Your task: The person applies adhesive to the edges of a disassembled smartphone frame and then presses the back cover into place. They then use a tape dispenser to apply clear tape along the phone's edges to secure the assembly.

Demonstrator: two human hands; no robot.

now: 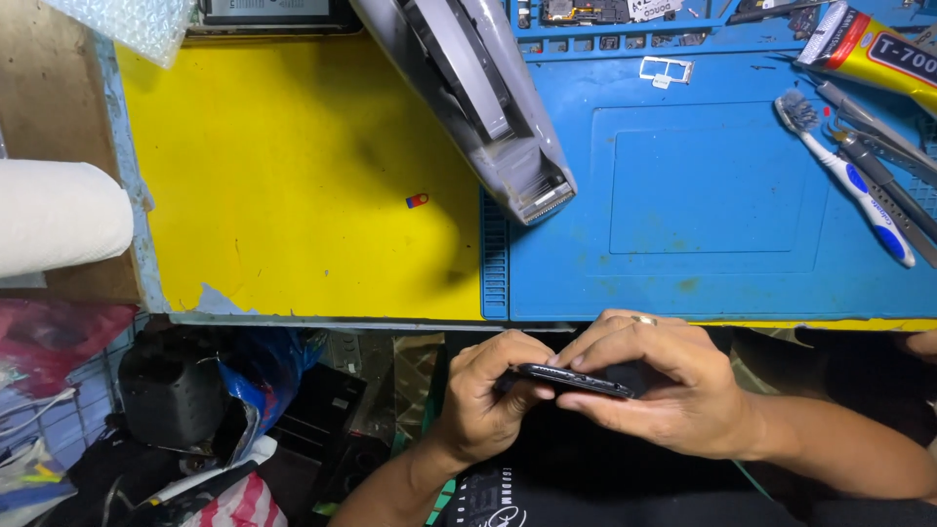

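Fingers of the left hand are curling narrowly around the near end of a slim black phone, pinching its edge, while the right hand is wrapping over the other end from above, its own fingers closing on the same phone. A ring is showing on one finger of the right hand. Both hands are holding the phone edge-on to the camera, just below the front edge of the surface and above the person's dark lap, so its screen side cannot be told.

Beyond the hands, the surface is lying in two parts: a yellow area on the left and a blue work mat on the right. A grey wedge-shaped device is resting diagonally across the line where they are meeting. A tiny red and blue piece is sitting alone on the yellow area. Near the right edge of the mat, a white and blue toothbrush is lying beside metal tweezers, with a yellow glue tube above them. A small white card tray is lying near the mat's top.

At far left, a white paper roll is lying on its side, and bubble wrap is showing at the top corner.
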